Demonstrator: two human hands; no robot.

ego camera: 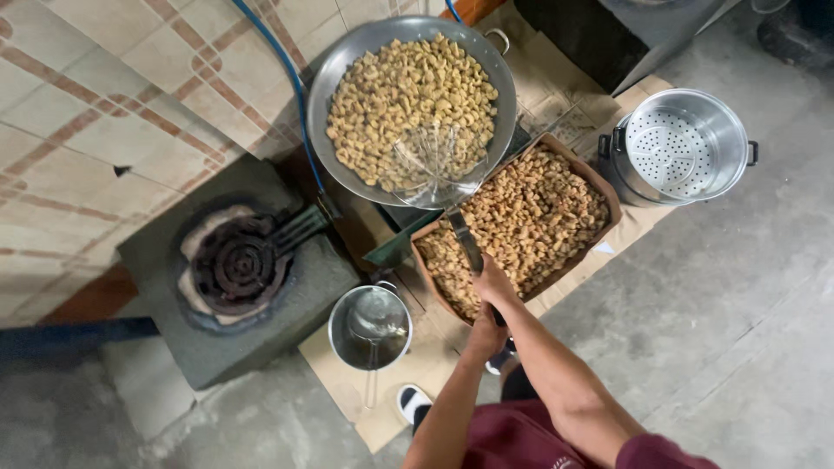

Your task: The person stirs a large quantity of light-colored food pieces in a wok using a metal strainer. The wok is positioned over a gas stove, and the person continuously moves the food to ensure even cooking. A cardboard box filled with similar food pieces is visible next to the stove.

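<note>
Wire skimmer (434, 165) over the wok (347, 65), both my hands (491, 300) clenched on its handle; tilting might spill pieces

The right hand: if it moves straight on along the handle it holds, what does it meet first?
Probably the brown tray of fried pieces: the right hand points up along the skimmer handle and already sits over the tray's near edge. Beyond lies the wok. Height is unclear.

1 wok (347, 78), 1 tray (608, 195), 1 steamer pot (734, 165), 1 burner (241, 265), 2 skimmers (434, 165)
</note>
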